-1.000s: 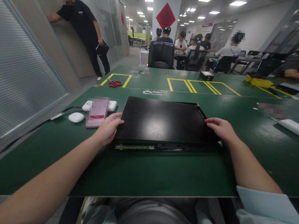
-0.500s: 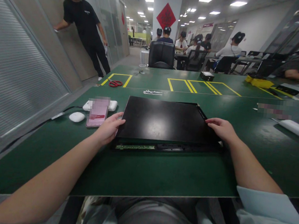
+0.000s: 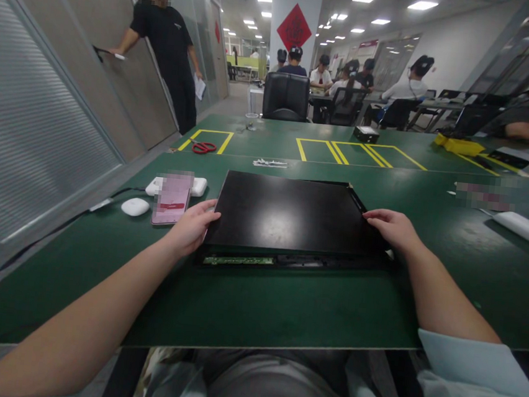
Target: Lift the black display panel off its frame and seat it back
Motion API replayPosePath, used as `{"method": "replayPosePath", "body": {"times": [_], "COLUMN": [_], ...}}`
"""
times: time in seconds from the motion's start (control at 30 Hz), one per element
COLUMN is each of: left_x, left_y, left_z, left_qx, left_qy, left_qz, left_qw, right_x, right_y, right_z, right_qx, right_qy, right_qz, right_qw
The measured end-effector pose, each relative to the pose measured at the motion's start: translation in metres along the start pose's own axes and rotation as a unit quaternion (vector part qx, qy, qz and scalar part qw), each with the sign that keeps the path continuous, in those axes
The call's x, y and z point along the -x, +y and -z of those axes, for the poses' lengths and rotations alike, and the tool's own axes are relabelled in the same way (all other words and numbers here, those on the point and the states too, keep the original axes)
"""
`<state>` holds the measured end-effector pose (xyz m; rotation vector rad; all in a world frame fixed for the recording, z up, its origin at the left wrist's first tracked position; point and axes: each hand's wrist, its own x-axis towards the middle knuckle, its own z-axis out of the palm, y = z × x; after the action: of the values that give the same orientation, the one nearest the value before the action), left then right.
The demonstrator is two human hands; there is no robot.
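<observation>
A flat black panel [image 3: 286, 213] lies on the green table [image 3: 258, 304] in front of me. A green circuit strip [image 3: 240, 261] shows along its near edge. My left hand [image 3: 191, 226] grips the panel's left edge near the front corner, fingers curled round it. My right hand [image 3: 390, 228] holds the right edge, fingers bent over the rim. Both forearms reach in from the bottom of the view.
Left of the panel lie a pink phone [image 3: 172, 197], a white case [image 3: 199, 186] and a white mouse [image 3: 135, 206]. Red scissors [image 3: 204, 148], small screws [image 3: 269, 163], a black box [image 3: 365, 133] and a yellow item [image 3: 458, 145] lie farther off. A person stands at left; others sit behind.
My hands and the panel have stayed put. The standing person at left has straightened and moved along the wall.
</observation>
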<state>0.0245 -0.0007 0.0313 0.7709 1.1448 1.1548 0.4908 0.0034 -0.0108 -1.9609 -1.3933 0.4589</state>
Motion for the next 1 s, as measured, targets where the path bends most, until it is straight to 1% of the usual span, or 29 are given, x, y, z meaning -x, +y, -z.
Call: {"method": "replayPosePath", "body": {"times": [0.33, 0.53, 0.77, 1.0], "left_x": [-0.0007, 0.0036, 0.0014, 0.0008], "left_y": [-0.0007, 0.0029, 0.0013, 0.0012], "left_z": [-0.0002, -0.0048, -0.0014, -0.0006], "left_qx": [-0.001, -0.021, -0.014, -0.019], "left_qy": [0.006, 0.021, 0.008, 0.013], "left_qz": [-0.001, 0.007, 0.007, 0.01], "left_qw": [1.0, 1.0, 1.0, 1.0], "right_x": [-0.0031, 0.001, 0.0027, 0.003], "right_y": [0.006, -0.0009, -0.0034, -0.0026], "right_z": [-0.001, -0.0007, -0.0002, -0.0008], "right_qx": [-0.01, -0.012, -0.018, -0.021], "right_qy": [0.005, 0.005, -0.009, -0.003], "right_qz": [0.024, 0.004, -0.001, -0.003], "right_qw": [1.0, 1.0, 1.0, 1.0]}}
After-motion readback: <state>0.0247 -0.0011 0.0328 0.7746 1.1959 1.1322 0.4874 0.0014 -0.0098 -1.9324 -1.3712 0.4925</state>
